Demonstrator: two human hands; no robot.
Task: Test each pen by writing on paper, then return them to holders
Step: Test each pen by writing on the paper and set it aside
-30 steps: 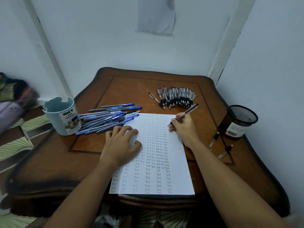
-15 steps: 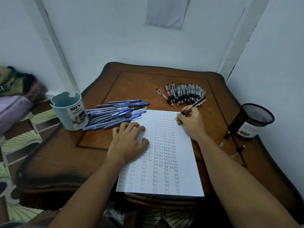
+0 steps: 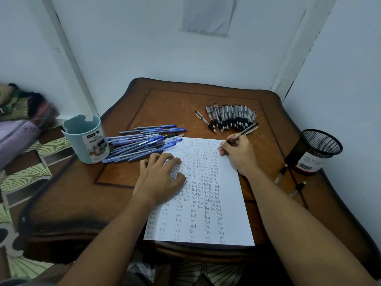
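Note:
A white sheet of paper [image 3: 231,207] covered with columns of the word "Test" lies on the wooden table [image 3: 115,195]. My left hand [image 3: 158,176] rests flat on the sheet's upper left part. My right hand [image 3: 239,153] grips a black pen [image 3: 245,131], its tip touching the paper's top right corner. A heap of blue pens [image 3: 144,143] lies left of the sheet, beside a light blue desk organizer [image 3: 86,139]. A row of black pens [image 3: 231,118] lies behind the paper. A black mesh holder [image 3: 315,151] stands at the right.
Two black pens [image 3: 288,180] lie on the table in front of the mesh holder. White walls close in behind and to the right. Bundled cloth [image 3: 20,118] sits on a patterned floor at the left.
The view has shifted, so the table sits lower and further right in frame. My right hand stays at the paper's top right corner with the pen. The left hand holds still.

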